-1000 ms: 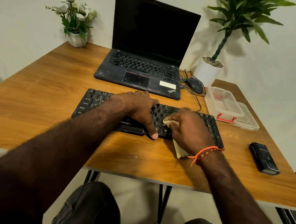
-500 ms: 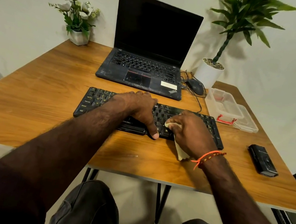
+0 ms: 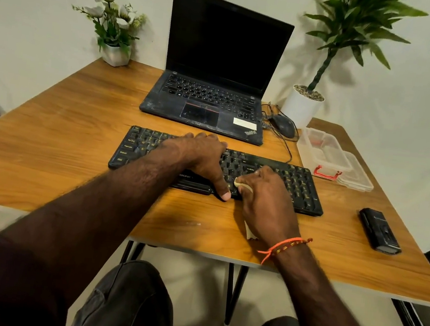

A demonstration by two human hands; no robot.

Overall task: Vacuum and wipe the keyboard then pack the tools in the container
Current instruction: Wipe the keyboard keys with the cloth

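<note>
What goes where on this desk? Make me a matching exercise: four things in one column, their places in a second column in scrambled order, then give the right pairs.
Things
1. cloth
2. clear container
3. black handheld device
4. flower pot

Places
A. far left corner of the table
B. alone near the table's right edge
C. held in the right hand on the keyboard
D. right of the laptop, beside the mouse

Pairs: 1-C, 2-D, 3-B, 4-A
</note>
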